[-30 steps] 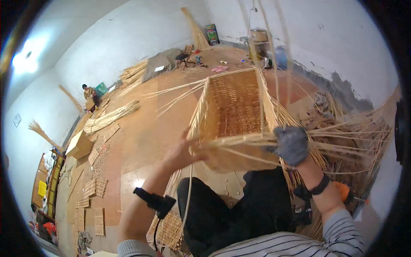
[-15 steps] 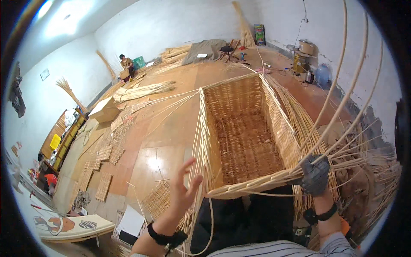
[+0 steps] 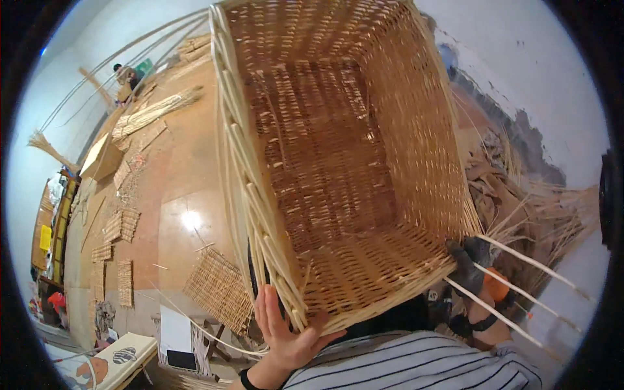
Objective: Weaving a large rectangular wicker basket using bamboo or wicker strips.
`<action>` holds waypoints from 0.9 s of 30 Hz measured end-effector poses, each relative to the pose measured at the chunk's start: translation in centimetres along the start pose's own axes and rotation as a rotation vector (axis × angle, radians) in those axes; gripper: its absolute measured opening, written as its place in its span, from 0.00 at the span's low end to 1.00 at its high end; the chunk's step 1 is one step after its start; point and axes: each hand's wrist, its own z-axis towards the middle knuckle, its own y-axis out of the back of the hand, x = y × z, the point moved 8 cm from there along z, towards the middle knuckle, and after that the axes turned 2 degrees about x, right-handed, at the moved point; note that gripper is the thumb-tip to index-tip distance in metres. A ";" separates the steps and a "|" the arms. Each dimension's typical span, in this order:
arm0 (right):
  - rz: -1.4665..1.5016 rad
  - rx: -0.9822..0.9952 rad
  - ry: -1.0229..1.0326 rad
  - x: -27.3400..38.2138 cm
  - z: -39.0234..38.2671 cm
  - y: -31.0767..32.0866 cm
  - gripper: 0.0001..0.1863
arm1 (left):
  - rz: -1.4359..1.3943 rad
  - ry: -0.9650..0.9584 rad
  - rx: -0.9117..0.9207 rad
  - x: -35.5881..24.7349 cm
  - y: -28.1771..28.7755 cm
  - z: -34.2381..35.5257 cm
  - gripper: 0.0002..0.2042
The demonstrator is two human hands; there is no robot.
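A large rectangular wicker basket (image 3: 416,143) fills the middle of the view, tilted so that its open top faces me and its brown woven inside shows. Its left rim is braided from pale rods, and long loose rods (image 3: 497,312) stick out at the near right corner and the far left. My left hand (image 3: 286,335), bare, grips the near left corner, with fingers along the outside and thumb by the front rim. At the near right corner, my right hand (image 3: 469,266) in a dark grey glove holds the basket's edge, its fingers partly hidden.
Woven panels (image 3: 221,289) and a bundle of pale rods (image 3: 156,114) lie on the floor to the left, near a box (image 3: 102,159). A painted board (image 3: 120,361) is at lower left. Another person (image 3: 125,81) sits far left. Loose rods and brown cloth (image 3: 491,188) lie right.
The basket has been raised and tipped toward me, and turned. My left hand has gone from free beside it to its near left corner. My right hand stays at the near right corner.
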 end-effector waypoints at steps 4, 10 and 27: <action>0.307 -0.139 -0.176 -0.4 -0.8 -1.6 0.15 | -0.079 0.028 -0.103 1.9 0.1 -0.6 0.19; -0.353 0.199 0.356 2.9 4.8 -4.1 0.13 | -0.161 0.084 -0.164 4.0 1.5 2.9 0.20; -1.068 0.860 0.166 -0.9 19.0 -19.2 0.40 | -0.110 0.330 0.521 18.2 -12.5 18.2 0.31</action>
